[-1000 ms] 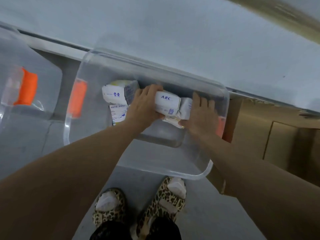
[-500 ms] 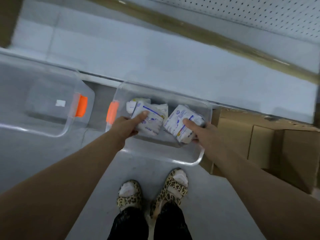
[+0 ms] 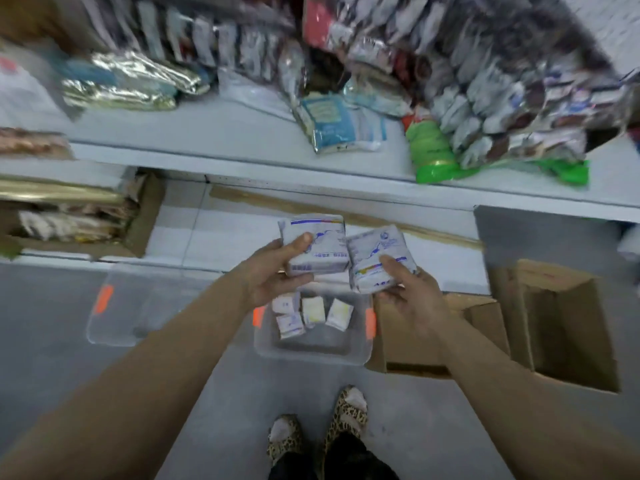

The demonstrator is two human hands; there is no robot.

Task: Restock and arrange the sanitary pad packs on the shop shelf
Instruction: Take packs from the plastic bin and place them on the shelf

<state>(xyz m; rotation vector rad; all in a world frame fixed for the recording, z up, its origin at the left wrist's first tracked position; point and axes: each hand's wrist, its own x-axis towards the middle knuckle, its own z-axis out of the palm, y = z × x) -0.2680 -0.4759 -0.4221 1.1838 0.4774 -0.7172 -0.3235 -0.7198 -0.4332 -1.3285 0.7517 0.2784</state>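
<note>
**Two pad packs held up over the stock bin**

Head view: The left hand (image 3: 273,271) grips a white pad pack (image 3: 320,242), thumb on its printed face and fingers curled beneath. The pack faces up, its blue stripe along the far edge and its long axis running left to right. The right hand (image 3: 412,299) grasps a second pack (image 3: 375,252), thumb on top. This one is tilted, and its near edge is hidden by the fingers, so its long axis is hard to judge. The two packs touch edge to edge above the far rim of a clear bin (image 3: 313,355) on the floor, in front of the low shelf (image 3: 239,230).

The print on both is too blurred to read. Small packs (image 3: 313,311) lie in the bin's far half. Goods on the upper shelf (image 3: 225,133) are smeared by motion. An open cardboard box (image 3: 571,327) stands at right and another clear bin (image 3: 117,306) at left. Leopard-print shoes (image 3: 346,410) show at the near edge.
</note>
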